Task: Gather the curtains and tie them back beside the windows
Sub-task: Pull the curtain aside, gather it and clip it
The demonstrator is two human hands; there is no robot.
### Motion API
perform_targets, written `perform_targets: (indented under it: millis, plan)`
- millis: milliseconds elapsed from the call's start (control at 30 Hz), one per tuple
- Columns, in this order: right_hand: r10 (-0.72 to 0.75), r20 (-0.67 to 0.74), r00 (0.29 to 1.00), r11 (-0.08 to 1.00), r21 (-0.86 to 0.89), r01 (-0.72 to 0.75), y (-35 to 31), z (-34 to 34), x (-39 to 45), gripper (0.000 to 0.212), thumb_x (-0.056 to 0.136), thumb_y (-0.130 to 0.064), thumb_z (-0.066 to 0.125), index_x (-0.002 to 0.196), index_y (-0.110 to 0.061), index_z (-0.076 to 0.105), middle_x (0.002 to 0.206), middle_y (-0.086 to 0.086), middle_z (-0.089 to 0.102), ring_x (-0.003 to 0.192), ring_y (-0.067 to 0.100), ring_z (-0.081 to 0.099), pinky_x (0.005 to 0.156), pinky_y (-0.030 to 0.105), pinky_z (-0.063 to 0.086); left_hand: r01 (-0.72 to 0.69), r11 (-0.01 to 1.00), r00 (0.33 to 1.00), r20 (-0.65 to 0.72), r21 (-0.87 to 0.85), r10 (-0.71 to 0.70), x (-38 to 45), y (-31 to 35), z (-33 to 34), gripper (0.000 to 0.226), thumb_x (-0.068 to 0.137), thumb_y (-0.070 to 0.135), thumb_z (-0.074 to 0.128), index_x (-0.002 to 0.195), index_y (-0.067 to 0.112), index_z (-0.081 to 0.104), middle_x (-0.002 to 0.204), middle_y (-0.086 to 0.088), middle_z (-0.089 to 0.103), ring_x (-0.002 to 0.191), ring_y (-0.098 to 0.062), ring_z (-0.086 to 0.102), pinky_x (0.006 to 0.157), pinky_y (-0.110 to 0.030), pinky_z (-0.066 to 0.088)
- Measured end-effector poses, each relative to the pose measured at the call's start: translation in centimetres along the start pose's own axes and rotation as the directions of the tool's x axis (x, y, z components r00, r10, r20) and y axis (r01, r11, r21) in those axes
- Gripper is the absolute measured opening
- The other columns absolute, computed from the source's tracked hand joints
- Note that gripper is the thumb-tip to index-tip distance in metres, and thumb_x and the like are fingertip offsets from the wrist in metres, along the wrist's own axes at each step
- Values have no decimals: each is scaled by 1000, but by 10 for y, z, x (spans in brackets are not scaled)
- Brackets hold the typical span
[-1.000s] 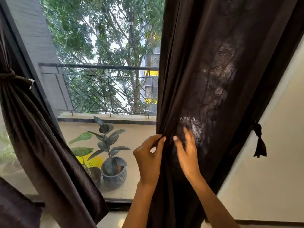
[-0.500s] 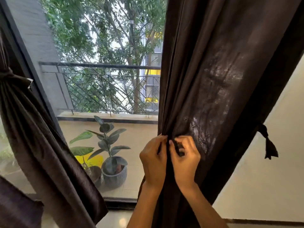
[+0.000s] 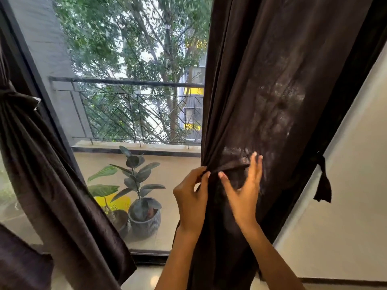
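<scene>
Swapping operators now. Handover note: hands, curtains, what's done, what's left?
Left hand: pinches the right curtain at its window-side edge, at the end of the tie strip.
Right hand: open, fingers spread against the curtain by the strip.
Done: left curtain already tied beside the window.
Left: strip lies across the right curtain's front, not knotted; another tie tail hangs at the wall side. Finish gathering and tie.

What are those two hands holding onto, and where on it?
The left hand pinches the inner edge of the dark brown fabric curtain, where a fold is gathered; the right hand rests spread on that curtain's front.
</scene>
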State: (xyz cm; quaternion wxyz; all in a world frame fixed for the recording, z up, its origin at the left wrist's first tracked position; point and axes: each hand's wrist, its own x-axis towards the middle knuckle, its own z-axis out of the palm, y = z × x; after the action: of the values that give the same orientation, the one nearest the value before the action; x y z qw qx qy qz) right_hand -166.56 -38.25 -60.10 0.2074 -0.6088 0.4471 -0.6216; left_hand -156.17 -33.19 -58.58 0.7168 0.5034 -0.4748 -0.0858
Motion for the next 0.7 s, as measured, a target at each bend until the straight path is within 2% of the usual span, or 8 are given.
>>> perform_targets:
  millis: [67, 133, 200, 267, 333, 467, 600, 700]
  plan:
    - [167, 96, 981, 965, 189, -182, 1, 2, 9, 94, 78, -27, 74, 151, -22, 15, 146, 6, 40, 135, 6, 38, 110, 20, 31, -41, 999, 999, -12, 27, 41, 0, 2, 1, 25, 86, 6, 66, 91, 28, 57, 78, 8, 66, 73, -5, 65, 70, -16, 51]
    - [260, 223, 940, 864, 381, -329, -1, 2, 15, 75, 82, -9, 70, 144, -22, 30, 107, 9, 65, 99, 3, 64, 90, 20, 46, -111, 989, 994, -6, 97, 112, 1, 1, 1, 25, 87, 3, 63, 87, 26, 56, 76, 7, 64, 70, -2, 61, 68, -11, 48]
    - [221, 210, 952, 888, 361, -286, -1, 2, 12, 46, 83, 0, 68, 123, -17, 54, 85, 7, 67, 77, 4, 66, 77, 19, 49, -171, 973, 985, 10, 155, 171, 2, -4, 0, 17, 87, 3, 57, 85, 17, 65, 81, 3, 67, 74, -1, 60, 69, -13, 48]
    - [174, 49, 984, 955, 236, -180, 4, 3, 6, 28, 83, -8, 71, 108, -19, 67, 101, 3, 66, 91, 2, 64, 79, 24, 50, -198, 960, 980, 9, 197, 201, 3, -8, -2, 17, 87, 5, 54, 86, 10, 70, 89, -1, 70, 81, -3, 62, 73, -16, 50]
    - [163, -49, 985, 977, 151, -154, 7, 4, 4, 50, 80, -28, 75, 127, -24, 58, 134, -3, 50, 123, 4, 49, 98, 25, 43, -199, 958, 980, 14, 204, 201, 4, -9, -4, 18, 86, 0, 56, 89, 9, 72, 91, -2, 70, 82, -4, 64, 74, -16, 50]
    - [301, 181, 936, 908, 245, -339, 6, 5, 19, 103, 71, -54, 67, 151, -33, 6, 155, -13, 16, 142, 4, 19, 114, 25, 22, -181, 970, 983, 40, 165, 177, 3, -4, -7, 20, 86, -5, 61, 92, 11, 73, 92, 3, 70, 84, -1, 64, 75, -11, 48]
    - [307, 160, 938, 897, 280, -342, 1, 9, 23, 52, 82, -24, 72, 130, -17, 51, 116, -4, 56, 113, 9, 52, 93, 16, 40, -164, 974, 986, 14, 159, 164, 3, -2, -6, 21, 85, -5, 63, 94, 10, 73, 92, 2, 70, 83, -2, 64, 75, -10, 47]
    - [-20, -159, 987, 999, 24, 24, -3, 5, 7, 22, 77, -16, 78, 84, -20, 58, 81, -3, 57, 71, 4, 54, 67, 15, 45, -160, 970, 986, -20, 183, 166, 2, -2, -4, 22, 84, -2, 61, 97, 10, 73, 96, 5, 68, 84, -2, 64, 77, -10, 47]
